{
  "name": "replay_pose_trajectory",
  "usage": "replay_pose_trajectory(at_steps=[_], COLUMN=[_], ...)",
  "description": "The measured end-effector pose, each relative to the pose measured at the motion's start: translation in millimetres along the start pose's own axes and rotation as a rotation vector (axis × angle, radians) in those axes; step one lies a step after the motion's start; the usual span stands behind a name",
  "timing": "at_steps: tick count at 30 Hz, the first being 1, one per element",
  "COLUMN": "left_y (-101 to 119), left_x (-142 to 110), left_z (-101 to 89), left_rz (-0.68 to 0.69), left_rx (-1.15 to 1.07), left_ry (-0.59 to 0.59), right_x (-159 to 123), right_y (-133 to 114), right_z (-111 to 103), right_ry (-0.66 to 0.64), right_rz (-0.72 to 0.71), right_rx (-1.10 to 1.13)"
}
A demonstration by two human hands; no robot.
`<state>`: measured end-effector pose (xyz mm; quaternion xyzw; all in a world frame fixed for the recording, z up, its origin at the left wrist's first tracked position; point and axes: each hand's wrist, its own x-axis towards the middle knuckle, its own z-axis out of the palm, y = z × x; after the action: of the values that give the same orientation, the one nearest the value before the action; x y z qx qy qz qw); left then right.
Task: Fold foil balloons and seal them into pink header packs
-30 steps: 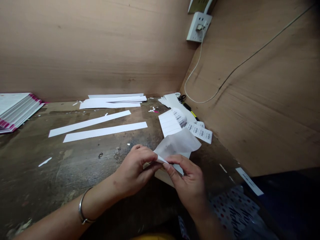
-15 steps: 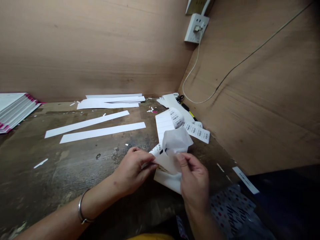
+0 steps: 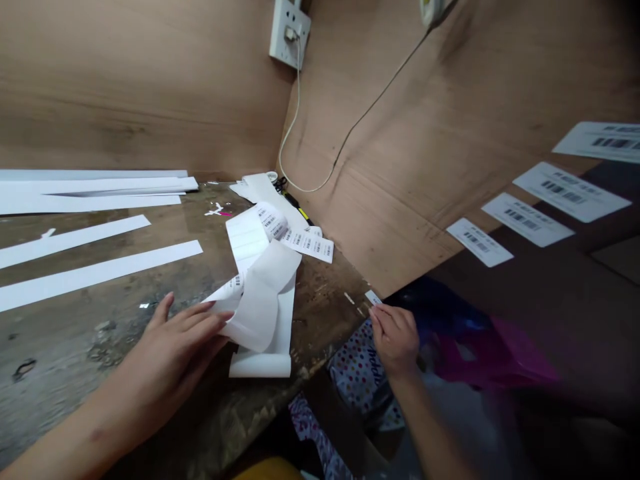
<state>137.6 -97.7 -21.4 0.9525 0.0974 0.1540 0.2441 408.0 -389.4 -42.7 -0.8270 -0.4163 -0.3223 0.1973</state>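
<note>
1. Barcode label [image 3: 373, 297], small and white, projecting from the fingertips of the right hand [image 3: 396, 340] at the bench [image 3: 325, 327] edge; the right fingers [image 3: 382, 319] are pinched together on it, though blur softens the contact.
2. Backing strip [image 3: 263, 303], white and glossy, looped over on itself on the bench, with printed labels [image 3: 231, 287] at one end. The left hand [image 3: 176, 350] lies beside the loop, its left fingers [image 3: 200, 319] spread apart and touching the strip without clamping it.
3. Label sheet [image 3: 245, 240] and curled label roll [image 3: 271, 222], just beyond the loop, with a loose barcode strip [image 3: 307, 245] beside them.
4. Row of four separate barcode tags [image 3: 479, 242], laid well to the right on a dark surface [image 3: 500, 280], the nearest tag closest to the right hand.
5. White paper strips [image 3: 95, 270] lie on the left of the bench; a wall socket [image 3: 289, 33] and its white cable [image 3: 295, 113] are above, in the plywood corner.
6. Step in hand (judgement): one label is held apart from the strip. The next move calls for a steady pinch and a free spot for the label.
</note>
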Motion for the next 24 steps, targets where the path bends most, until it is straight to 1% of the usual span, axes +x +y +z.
replay_pose_trajectory(at_steps=[2, 4, 9, 12, 14, 15, 16, 18, 19, 20, 21, 22, 24], left_y=[0.4, -1.1, -7.1, -9.9, -11.9, -12.4, -12.1, -8.1, -4.0, 1.2, 7.2, 13.4, 24.3], left_x=[-1.0, -2.0, -2.8, -2.9, -3.5, -3.9, -4.1, -3.6, -2.6, -0.8, 1.6, 4.7, 12.0], left_z=[-0.5, -0.7, -0.2, 0.4, 1.3, 1.6, 1.5, -1.2, -4.1, -7.9, -12.6, -17.7, -28.4], left_rz=[-0.007, 0.001, 0.053, 0.067, 0.089, 0.1, 0.11, 0.108, 0.102, 0.095, 0.093, 0.102, 0.16], left_rx=[-0.013, -0.012, 0.058, 0.073, 0.075, 0.078, 0.082, 0.094, 0.103, 0.118, 0.139, 0.169, 0.251], left_ry=[0.015, 0.019, 0.005, -0.025, -0.032, -0.025, -0.023, 0.001, 0.012, 0.02, 0.022, 0.023, 0.04], right_x=[-4.7, -4.2, 7.4, 15.2, 20.6, 23.7, 27.2, 35.5, 40.0, 44.6, 48.9, 53.1, 61.3], right_y=[1.9, 4.5, 12.3, 15.0, 11.8, 7.4, 0.7, -20.0, -33.7, -49.1, -65.6, -82.5, -114.9], right_z=[6.3, 9.0, 6.2, -6.6, -22.5, -31.8, -41.1, -56.2, -60.6, -62.7, -62.5, -60.6, -54.0], right_ry=[-0.004, -0.034, -0.189, -0.26, -0.237, -0.193, -0.111, 0.087, 0.154, 0.158, 0.112, 0.023, -0.162], right_rz=[-0.013, -0.035, -0.097, -0.13, -0.118, -0.095, -0.05, 0.088, 0.148, 0.167, 0.139, 0.065, -0.153], right_rx=[-0.006, 0.005, 0.062, 0.074, 0.052, 0.034, 0.016, 0.018, 0.05, 0.108, 0.18, 0.256, 0.382])
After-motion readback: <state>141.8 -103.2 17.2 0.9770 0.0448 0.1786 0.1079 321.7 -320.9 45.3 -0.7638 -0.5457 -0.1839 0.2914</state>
